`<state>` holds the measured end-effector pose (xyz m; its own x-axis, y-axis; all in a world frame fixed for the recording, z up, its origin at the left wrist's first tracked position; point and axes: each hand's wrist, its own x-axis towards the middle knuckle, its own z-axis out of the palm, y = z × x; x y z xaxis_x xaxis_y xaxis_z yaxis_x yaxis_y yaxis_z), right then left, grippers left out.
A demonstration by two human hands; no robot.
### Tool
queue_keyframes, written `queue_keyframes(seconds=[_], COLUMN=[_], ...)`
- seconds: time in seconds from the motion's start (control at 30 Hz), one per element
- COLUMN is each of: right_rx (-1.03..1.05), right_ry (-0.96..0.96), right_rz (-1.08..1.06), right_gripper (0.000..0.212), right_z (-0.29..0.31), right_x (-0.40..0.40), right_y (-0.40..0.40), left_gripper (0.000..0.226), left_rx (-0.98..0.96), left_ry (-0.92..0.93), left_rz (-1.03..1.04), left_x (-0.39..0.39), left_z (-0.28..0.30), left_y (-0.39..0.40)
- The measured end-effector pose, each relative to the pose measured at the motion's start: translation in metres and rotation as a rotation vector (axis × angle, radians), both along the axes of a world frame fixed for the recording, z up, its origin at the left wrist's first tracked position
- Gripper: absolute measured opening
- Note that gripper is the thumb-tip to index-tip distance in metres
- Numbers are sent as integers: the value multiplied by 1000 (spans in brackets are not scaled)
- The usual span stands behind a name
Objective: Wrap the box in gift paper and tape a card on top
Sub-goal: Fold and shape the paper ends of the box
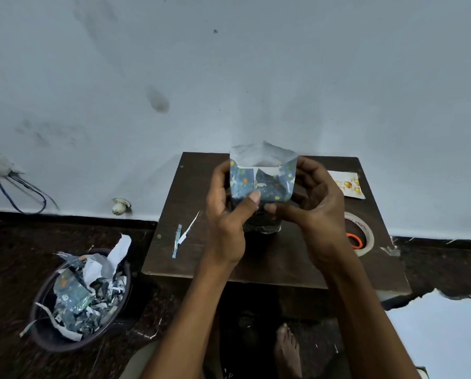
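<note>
I hold a small box [264,187] upright above the dark wooden table [256,258]. It is wrapped in blue gift paper with coloured spots, and the paper's open end [264,154] stands up past the top. My left hand [226,212] grips the box's left side, thumb pressed on the front. On the right side my right hand [313,206] grips it, fingers curled behind, thumb low on the front. A white card [346,184] with gold ornaments lies at the table's back right. A tape roll [365,236] lies on the right.
Two thin paper strips [182,236] lie on the table's left part. A dark bin [78,299] full of torn gift paper stands on the floor at the left. Something orange [354,239] sits inside the tape roll. My bare foot [286,348] is under the table.
</note>
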<state>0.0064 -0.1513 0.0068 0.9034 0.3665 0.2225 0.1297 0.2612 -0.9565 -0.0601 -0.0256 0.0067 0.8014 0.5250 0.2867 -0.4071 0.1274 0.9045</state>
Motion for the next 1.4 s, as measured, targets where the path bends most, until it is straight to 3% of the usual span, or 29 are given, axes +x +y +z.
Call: queue_keyframes(seconds=[0.23,0.5,0.8,1.07,1.4], right_rx=[34,59,44,40,20], right_ry=[-5,32,28,7,9], right_rz=[95,-171,-222,-60,-151], right_gripper=[56,28,29,34,38], right_z=[5,0,2,7,5], right_x=[-2,-6,-5,-8,-9], right_y=[1,11,10,7,14], left_gripper=[33,33,31,33,36], left_rx=[-33,34,10,-111,-32], left_ry=[34,66,74,79,90], left_rz=[82,63,66,102,59], left_x=[7,6,7,7,3], left_z=[-2,-5,0,2,4], left_y=[-5,-11,-14,-7,-6])
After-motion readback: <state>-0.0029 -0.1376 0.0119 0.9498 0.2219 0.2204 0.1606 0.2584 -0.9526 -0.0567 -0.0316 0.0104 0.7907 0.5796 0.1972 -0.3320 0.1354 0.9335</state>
